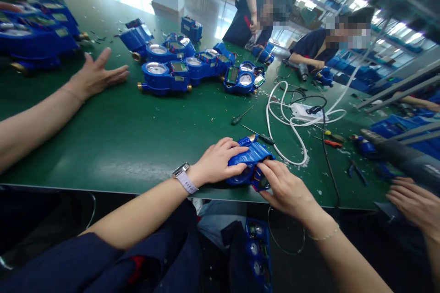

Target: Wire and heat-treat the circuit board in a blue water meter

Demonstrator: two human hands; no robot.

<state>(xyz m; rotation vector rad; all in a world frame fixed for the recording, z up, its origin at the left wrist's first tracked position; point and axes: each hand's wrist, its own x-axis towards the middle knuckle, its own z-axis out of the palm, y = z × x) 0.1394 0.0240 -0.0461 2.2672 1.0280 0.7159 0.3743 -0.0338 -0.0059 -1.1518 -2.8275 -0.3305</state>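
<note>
A blue water meter (250,158) lies at the near edge of the green table (137,137). My left hand (216,161), with a watch on the wrist, is closed over the meter's left side and top. My right hand (284,187), a thin bracelet on its wrist, grips the meter's right end, fingertips pressed against its dark face. Both hands hold the same meter, and its underside is hidden.
Several blue meters (178,66) lie in a cluster at the table's middle back, more stacked far left (34,36). A co-worker's open hand (94,75) rests on the table at left; another's hand (414,203) at right. Screwdrivers (240,115), white cable (292,119) and power strip (305,111) lie beyond the meter. Two people work at the far side.
</note>
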